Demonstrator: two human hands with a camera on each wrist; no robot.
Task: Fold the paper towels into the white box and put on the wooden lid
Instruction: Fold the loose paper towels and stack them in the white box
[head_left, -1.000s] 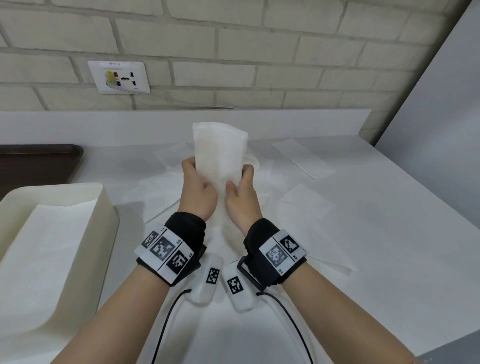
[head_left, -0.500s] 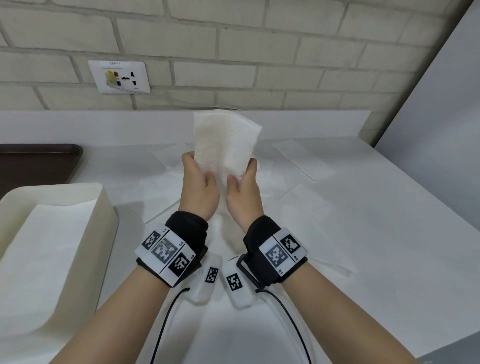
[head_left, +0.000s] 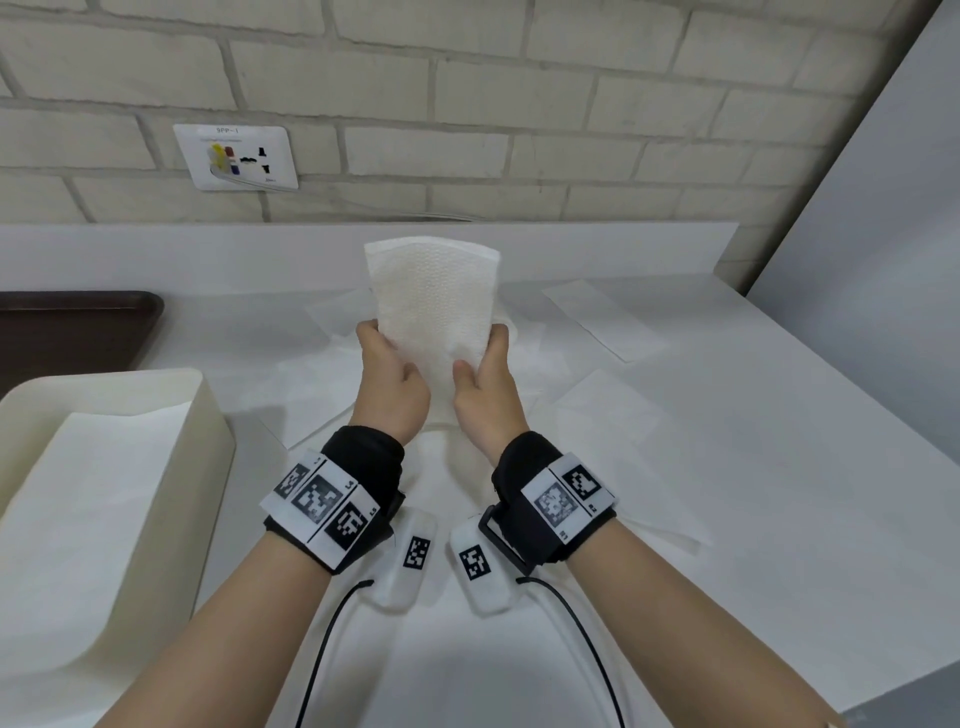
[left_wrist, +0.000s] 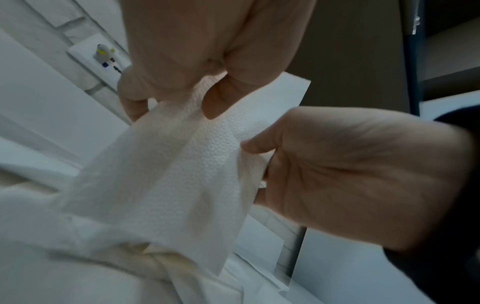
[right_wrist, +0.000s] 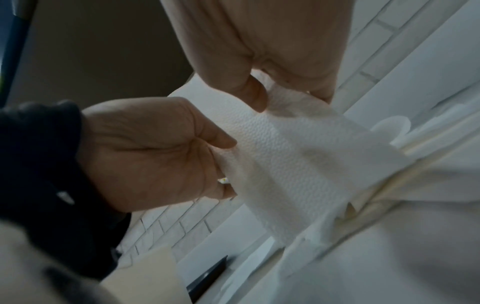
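A folded white paper towel (head_left: 434, 306) stands upright above the middle of the white table, held between both hands. My left hand (head_left: 390, 379) pinches its left edge and my right hand (head_left: 485, 387) pinches its right edge. The left wrist view shows thumb and fingers of the left hand (left_wrist: 182, 98) curled on the embossed towel (left_wrist: 182, 174); the right wrist view shows the right hand (right_wrist: 262, 92) pinching the towel (right_wrist: 291, 164) likewise. The white box (head_left: 208, 431) sits at the left with a flat towel (head_left: 88, 499) inside. More sheets (head_left: 602, 317) lie on the table. No wooden lid is visible.
A dark brown tray (head_left: 72, 332) lies at the far left behind the box. A brick wall with a socket plate (head_left: 236, 156) runs along the back. A grey panel (head_left: 872, 208) stands at the right. Cables (head_left: 322, 649) trail from both wristbands toward the table's near edge.
The towel's top edge tilted right half a second ago and now stands squarer and slightly lower. Both hands keep their pinch and have hardly moved.
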